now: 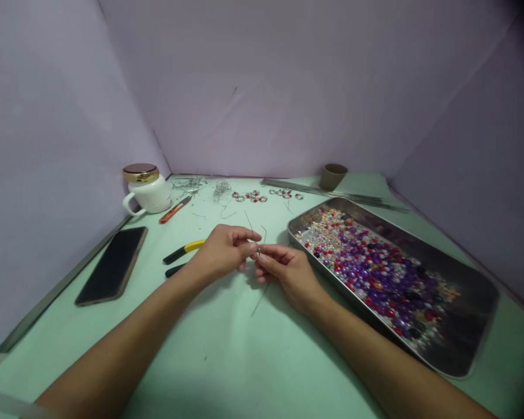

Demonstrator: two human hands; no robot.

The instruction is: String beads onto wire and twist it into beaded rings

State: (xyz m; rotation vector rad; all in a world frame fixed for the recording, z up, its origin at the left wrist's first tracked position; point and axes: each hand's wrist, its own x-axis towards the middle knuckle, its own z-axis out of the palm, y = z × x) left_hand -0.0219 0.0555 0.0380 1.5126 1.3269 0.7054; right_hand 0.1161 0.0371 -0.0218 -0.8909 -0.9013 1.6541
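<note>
Over the middle of the table, my left hand and my right hand meet fingertip to fingertip. Both pinch a thin metal wire, whose ends stick out above and below the fingers. A small shiny bit shows between the fingertips, too small to name. Beside my left wrist lie pliers with yellow and black handles, partly hidden under the hand. Just right of my right hand stands a metal tray of loose purple, red, white and gold beads.
A white lidded mug, an orange cutter and a phone are on the left. Behind my hands lie wire scraps and beaded rings. Long straight wires and a brown cup are at the back right.
</note>
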